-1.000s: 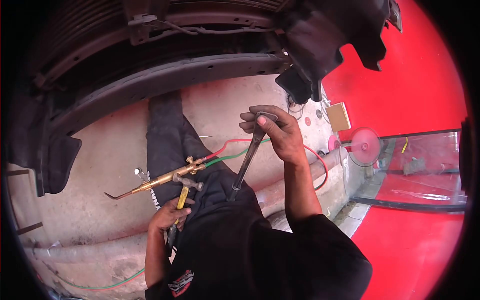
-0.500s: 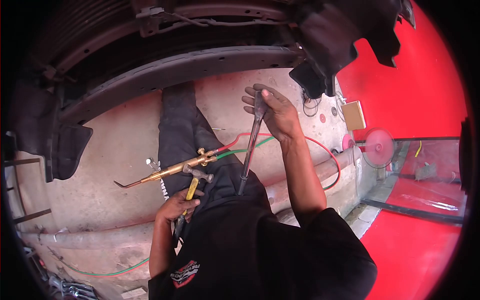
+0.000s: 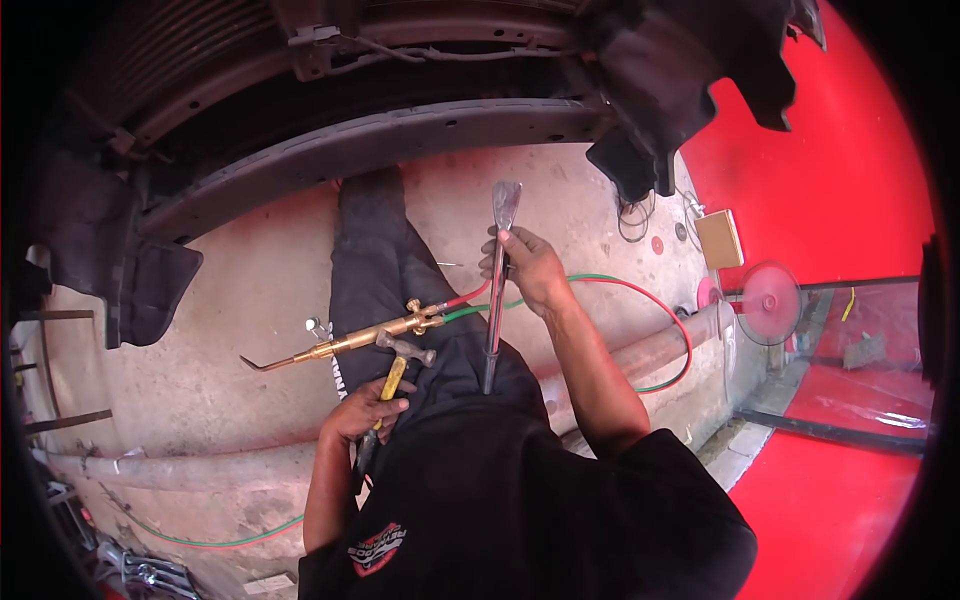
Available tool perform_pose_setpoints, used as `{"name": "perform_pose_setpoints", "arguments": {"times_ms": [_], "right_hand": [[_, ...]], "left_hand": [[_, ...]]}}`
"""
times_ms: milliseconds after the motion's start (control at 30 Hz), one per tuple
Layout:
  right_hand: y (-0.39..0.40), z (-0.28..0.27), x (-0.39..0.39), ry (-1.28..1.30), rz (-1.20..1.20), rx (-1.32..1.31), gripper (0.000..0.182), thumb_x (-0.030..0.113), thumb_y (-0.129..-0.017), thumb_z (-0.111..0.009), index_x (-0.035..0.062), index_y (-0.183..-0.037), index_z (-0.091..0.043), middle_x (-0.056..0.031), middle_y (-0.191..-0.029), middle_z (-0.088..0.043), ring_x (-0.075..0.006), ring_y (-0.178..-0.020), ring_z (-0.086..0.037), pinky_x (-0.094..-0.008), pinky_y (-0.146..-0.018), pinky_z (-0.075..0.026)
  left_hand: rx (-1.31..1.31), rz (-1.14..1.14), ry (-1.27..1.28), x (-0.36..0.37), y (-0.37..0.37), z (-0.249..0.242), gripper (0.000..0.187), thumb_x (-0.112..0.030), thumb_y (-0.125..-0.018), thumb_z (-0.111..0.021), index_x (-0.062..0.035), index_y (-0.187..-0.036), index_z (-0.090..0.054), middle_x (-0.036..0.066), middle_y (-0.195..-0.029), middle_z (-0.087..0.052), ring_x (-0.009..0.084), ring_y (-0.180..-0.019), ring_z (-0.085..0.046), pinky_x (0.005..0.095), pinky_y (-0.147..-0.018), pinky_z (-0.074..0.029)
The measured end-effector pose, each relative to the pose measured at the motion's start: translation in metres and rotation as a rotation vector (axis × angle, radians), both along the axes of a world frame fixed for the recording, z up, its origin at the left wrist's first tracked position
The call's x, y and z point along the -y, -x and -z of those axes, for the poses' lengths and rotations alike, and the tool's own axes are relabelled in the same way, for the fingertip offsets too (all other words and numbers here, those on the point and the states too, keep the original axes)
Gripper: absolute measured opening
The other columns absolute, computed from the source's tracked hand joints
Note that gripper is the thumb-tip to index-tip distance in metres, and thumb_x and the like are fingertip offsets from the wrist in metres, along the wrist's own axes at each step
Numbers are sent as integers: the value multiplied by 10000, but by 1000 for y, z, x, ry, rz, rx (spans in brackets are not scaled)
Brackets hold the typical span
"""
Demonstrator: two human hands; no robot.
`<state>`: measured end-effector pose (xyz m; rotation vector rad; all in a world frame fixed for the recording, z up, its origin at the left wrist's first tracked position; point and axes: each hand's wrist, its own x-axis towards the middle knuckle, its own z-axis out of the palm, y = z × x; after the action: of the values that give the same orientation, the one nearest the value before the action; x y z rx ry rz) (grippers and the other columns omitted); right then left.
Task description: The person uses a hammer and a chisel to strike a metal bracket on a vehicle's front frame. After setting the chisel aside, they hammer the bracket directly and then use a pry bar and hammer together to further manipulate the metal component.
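My right hand (image 3: pixel 530 268) is wrapped round the shaft of a long metal bar (image 3: pixel 495 322); its flat, widened end points up past my fingers and its lower end rests at my lap. Low on the left, my left hand (image 3: pixel 368 412) grips the yellow handle of a hammer (image 3: pixel 394 378), whose grey head lies on my thigh. Just above the hammer, a brass torch (image 3: pixel 360 336) lies across my legs with its bent tip to the left. Red and green hoses run from it behind the bar.
The dark underside of a vehicle (image 3: pixel 370 140) spans the top. At the right are a red surface (image 3: pixel 850 200), a small fan (image 3: pixel 768 303) and a brown box (image 3: pixel 719 239). A pipe-like ledge (image 3: pixel 200 468) crosses the floor. Metal tools (image 3: pixel 145 572) lie at lower left.
My right hand has slid down from the bar's flat end to its shaft, uncovering that end. The bar now stands more upright. My left hand still holds the hammer.
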<state>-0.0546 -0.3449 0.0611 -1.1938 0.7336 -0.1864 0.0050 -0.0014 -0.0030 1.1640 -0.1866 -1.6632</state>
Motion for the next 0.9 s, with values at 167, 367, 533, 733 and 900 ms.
{"name": "perform_pose_setpoints", "arguments": {"times_ms": [167,367,533,733,900], "right_hand": [[6,4,-10,29,-44,-43,421,318,-1045,-558,-48,-1252,-565,-110,-959,-656,-219,-832,-688,-379,-791,-600],[8,6,-15,36,-60,-75,418,329,-1042,-566,-45,-1230,-562,-109,-936,-657,-220,-820,-693,-369,-774,-596],[8,5,-18,17,-65,-96,402,347,-1038,-573,-23,-1194,-558,-104,-915,-652,-228,-792,-697,-363,-756,-592],[7,3,-19,30,-49,-106,376,337,-1048,-561,-25,-1149,-555,-119,-891,-643,-228,-777,-697,-355,-685,-604],[9,4,-18,95,-40,-72,318,264,-988,-674,-19,-1033,-536,-105,-831,-631,-199,-728,-689,-338,-638,-590]], "left_hand": [[18,3,-8,-1,2,1,327,-138,-995,-632,-11,-1285,-547,2,-614,-492,118,-476,-512,308,-444,-470],[7,1,-1,-1,1,0,349,-163,-979,-667,-9,-1269,-549,3,-635,-511,116,-478,-517,298,-438,-468],[-8,-5,10,-2,1,4,354,-165,-979,-667,-7,-1272,-546,3,-628,-508,115,-480,-517,300,-439,-469],[0,-2,3,-2,1,3,354,-163,-981,-664,-7,-1275,-543,2,-619,-505,114,-480,-516,300,-439,-469],[3,2,4,-1,1,1,353,-161,-981,-663,-6,-1275,-542,0,-616,-501,113,-481,-516,298,-438,-468]]}}
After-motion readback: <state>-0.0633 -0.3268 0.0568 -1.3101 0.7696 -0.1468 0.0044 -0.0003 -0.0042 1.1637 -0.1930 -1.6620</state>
